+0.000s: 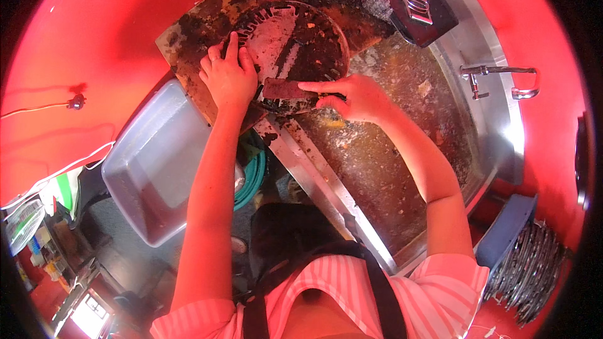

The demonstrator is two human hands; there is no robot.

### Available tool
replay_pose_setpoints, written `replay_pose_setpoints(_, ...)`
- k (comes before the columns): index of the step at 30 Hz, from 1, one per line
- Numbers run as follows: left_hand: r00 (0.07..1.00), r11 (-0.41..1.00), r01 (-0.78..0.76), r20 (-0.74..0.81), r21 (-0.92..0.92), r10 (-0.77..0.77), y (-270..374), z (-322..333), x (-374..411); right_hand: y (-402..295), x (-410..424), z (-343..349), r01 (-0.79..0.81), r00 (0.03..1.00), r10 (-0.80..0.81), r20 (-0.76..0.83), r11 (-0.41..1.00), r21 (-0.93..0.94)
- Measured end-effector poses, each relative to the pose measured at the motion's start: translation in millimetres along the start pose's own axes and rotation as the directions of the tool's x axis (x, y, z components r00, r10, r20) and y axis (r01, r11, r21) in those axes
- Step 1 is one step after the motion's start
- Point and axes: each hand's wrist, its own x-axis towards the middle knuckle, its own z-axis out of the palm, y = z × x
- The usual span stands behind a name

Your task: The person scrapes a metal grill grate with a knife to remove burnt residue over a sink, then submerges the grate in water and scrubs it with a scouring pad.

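Observation:
A round metal grill plate (273, 47) with slots along its rim lies on a blackened board (188, 47) in front of me. Black residue covers much of it, while a paler strip of metal shows on its left half. My left hand (231, 75) rests flat on the plate's left edge, index finger extended and fingers apart. In my right hand (358, 99) is a scraper with a wide, dark reddish blade (287, 88). Its blade lies against the plate's near part, with my index finger along it; the grip is mostly hidden by my fingers.
Right of the board is a grimy metal sink basin (405, 160) with a tap (499, 71). A dark tray (438, 28) holds metal tongs (417, 7) beside a scouring brush (377, 2). A grey plastic tub (155, 160) stands left, with a teal hose (254, 181) nearby.

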Motion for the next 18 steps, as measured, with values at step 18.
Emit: replay_pose_setpoints(18,0.999,1.0,-0.015,-0.032,-0.004,0.014,-2.9,3.0,-0.3,29.4,21.7,-11.3,-0.139,0.96,0.158,-0.23,0.986,0.096)
